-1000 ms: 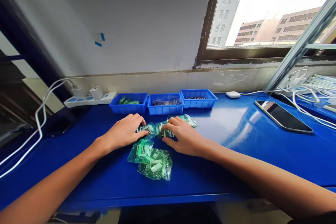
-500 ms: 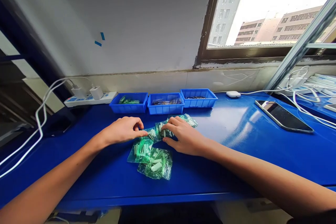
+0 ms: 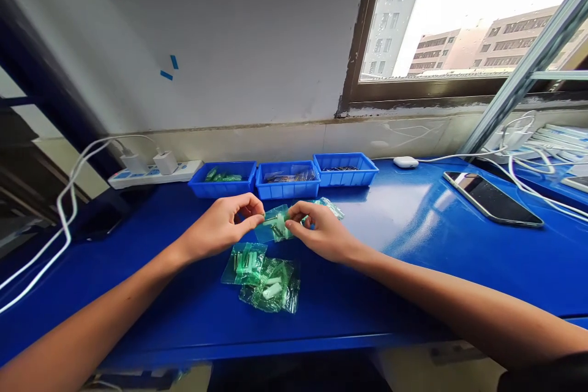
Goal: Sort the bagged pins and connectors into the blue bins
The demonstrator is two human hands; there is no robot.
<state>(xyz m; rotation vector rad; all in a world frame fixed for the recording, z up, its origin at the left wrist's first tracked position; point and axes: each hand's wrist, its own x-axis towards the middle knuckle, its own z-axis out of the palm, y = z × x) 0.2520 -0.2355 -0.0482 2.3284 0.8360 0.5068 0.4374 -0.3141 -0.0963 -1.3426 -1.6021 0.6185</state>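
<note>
Between my two hands hangs a small green-tinted plastic bag (image 3: pixel 274 225) with pale and metallic small parts inside. My left hand (image 3: pixel 229 218) pinches its left edge between thumb and fingers. On its right edge, my right hand (image 3: pixel 320 228) has a similar pinch. Nearer to me, a green bag with white pieces and screw-like parts (image 3: pixel 247 262) overlaps a second pile of bagged parts (image 3: pixel 272 288) on the blue table. Another clear-green bag (image 3: pixel 331 207) shows partly behind my right hand.
Three blue bins stand along the wall: one with green bags (image 3: pixel 222 182), one with clear bags (image 3: pixel 288 182), one with small dark parts (image 3: pixel 345 171). A phone (image 3: pixel 493 198) and a white earbud case (image 3: pixel 405 162) lie right. A power strip (image 3: pixel 155 175) and cables are left.
A bag from the row on the table is now lifted and held between both hands. My left hand has moved slightly right and its fingers have closed on the bag's edge.
</note>
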